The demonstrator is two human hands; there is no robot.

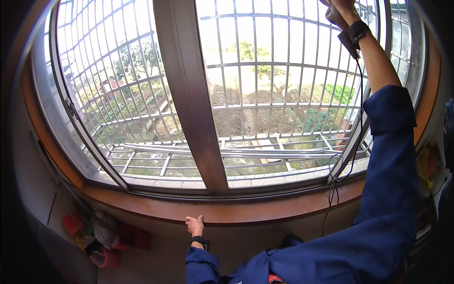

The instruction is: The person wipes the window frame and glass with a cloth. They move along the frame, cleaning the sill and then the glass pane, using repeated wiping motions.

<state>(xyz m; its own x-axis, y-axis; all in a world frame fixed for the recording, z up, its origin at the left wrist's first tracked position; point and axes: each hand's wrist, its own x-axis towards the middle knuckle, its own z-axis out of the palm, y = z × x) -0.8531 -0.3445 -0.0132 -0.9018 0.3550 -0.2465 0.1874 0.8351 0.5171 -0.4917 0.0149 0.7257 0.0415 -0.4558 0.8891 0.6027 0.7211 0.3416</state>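
My right hand (342, 7) is raised at the top right, in front of the window glass, and grips a brownish cloth (335, 17); its fingertips are partly cut off by the picture's edge. Around that wrist is a black strap with a dark device (348, 45), from which a black cable (361, 92) hangs down to the sill. Low in the middle, my left hand (195, 224) is at the front edge of the brown wooden windowsill (248, 211), fingers apart and holding nothing. A black band (201, 242) circles the left wrist. Behind stands a sliding window with a brown centre frame (188, 96).
Metal security bars (262, 65) stand outside the glass, with garden rows beyond. A red bucket (108, 258), a red container (72, 223) and cloths (104, 229) are on the floor at lower left. The cable lies in loops over the sill at right. Yellow and red items (427, 168) are at far right.
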